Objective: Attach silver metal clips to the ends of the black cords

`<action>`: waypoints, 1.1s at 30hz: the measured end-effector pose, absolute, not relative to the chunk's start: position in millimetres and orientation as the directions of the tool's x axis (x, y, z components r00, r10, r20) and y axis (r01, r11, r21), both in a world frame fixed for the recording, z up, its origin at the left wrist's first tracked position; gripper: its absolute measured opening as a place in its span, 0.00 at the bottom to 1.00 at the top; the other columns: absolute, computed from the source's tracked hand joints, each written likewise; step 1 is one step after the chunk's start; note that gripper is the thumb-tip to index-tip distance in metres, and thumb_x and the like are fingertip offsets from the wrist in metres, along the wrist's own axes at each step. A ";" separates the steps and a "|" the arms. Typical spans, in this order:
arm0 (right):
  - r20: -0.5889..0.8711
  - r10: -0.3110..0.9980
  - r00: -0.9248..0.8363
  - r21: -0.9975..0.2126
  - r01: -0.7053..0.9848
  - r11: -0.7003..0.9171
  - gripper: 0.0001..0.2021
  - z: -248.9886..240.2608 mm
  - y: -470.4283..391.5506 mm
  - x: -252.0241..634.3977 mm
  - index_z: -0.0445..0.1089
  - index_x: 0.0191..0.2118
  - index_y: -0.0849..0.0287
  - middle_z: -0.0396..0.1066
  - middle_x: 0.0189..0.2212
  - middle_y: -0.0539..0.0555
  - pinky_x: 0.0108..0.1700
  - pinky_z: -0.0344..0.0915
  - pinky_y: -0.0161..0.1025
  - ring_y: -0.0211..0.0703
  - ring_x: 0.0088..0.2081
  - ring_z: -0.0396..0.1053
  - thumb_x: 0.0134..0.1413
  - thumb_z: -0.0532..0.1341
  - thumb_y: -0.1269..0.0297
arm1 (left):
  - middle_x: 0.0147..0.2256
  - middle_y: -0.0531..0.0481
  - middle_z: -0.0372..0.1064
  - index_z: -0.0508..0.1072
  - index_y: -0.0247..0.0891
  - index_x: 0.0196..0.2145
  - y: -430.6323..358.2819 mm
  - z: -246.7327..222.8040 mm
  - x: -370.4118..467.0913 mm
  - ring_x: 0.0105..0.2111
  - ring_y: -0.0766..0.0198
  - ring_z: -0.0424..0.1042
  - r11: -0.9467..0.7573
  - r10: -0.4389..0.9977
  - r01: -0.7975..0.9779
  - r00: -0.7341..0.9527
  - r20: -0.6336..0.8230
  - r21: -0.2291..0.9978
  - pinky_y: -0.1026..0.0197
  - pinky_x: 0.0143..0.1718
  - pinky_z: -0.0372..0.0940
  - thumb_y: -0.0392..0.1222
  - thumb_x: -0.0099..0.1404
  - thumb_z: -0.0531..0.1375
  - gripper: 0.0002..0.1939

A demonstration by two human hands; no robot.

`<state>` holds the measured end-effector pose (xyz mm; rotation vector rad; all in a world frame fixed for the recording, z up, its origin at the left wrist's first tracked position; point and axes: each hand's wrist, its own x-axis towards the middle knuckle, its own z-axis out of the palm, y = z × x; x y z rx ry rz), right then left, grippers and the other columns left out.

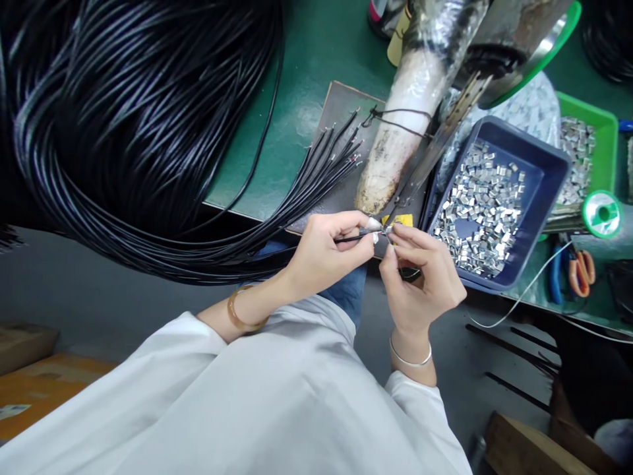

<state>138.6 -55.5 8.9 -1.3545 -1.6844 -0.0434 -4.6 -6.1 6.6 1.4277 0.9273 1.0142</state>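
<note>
My left hand pinches the end of a black cable between thumb and fingers. Close against its fingertips, my right hand holds a small shiny metal piece at the cable end. Both hands meet just in front of a soldering-iron-like metal tip, beside a yellow pad. A bundle of black cables runs in from the left, several stripped ends fanned over a dark board. To the right, a blue tray holds many small metal clips.
A large coil of black cable covers the left of the green table. A wrapped white tube leans behind my hands. At right are a green tray, a spool and orange-handled pliers.
</note>
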 end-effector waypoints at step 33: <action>0.701 0.711 0.056 -0.415 0.842 0.343 0.08 5.7 -60.5 136.8 0.68 0.35 0.57 0.78 0.38 0.52 0.38 0.76 0.32 0.38 0.38 0.78 0.50 0.65 0.75 | 0.19 0.60 0.46 0.76 0.30 0.33 -1.6 9.0 -8.9 0.20 0.75 0.46 -0.029 0.917 0.002 0.399 0.025 1.000 0.68 0.21 0.45 0.37 0.60 0.61 0.07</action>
